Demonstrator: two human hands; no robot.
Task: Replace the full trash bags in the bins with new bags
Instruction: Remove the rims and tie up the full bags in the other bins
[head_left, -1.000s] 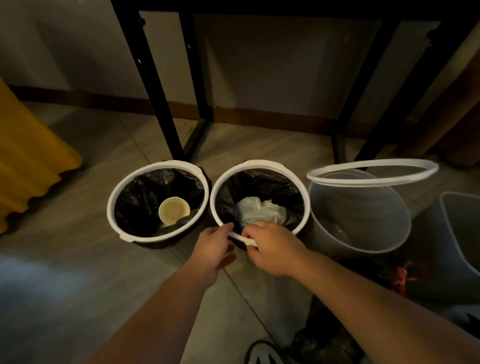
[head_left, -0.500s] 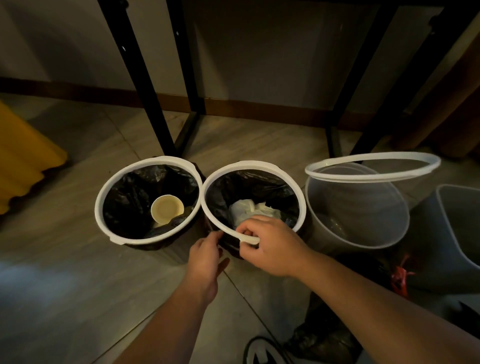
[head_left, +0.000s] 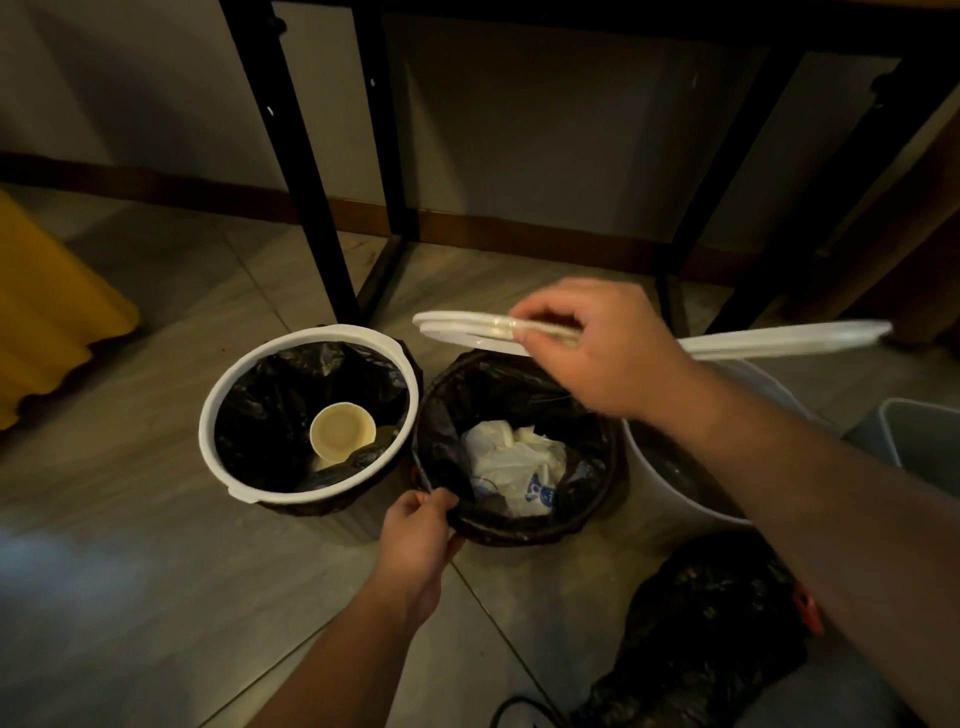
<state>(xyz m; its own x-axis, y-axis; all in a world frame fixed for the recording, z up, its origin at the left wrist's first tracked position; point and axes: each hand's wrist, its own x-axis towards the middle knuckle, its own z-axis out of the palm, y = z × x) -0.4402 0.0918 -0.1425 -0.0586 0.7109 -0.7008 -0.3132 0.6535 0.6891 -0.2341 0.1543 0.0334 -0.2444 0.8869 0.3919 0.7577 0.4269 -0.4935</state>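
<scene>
Three round bins stand on the floor. The left bin keeps its white rim ring and a black bag with a paper cup inside. The middle bin shows only its black bag, folded over the edge, with white crumpled trash in it. My right hand holds that bin's white ring lifted above it, toward the right bin. My left hand pinches the bag's near edge. The right translucent bin has a ring lying tilted on top.
A tied full black bag lies on the floor at the lower right. A grey bin stands at the far right. Black table legs rise behind the bins, and a yellow object sits at the left.
My right hand has lifted the white ring off the middle bin and carried it up and right. My left hand has moved onto the bag's near edge and taken hold of it.
</scene>
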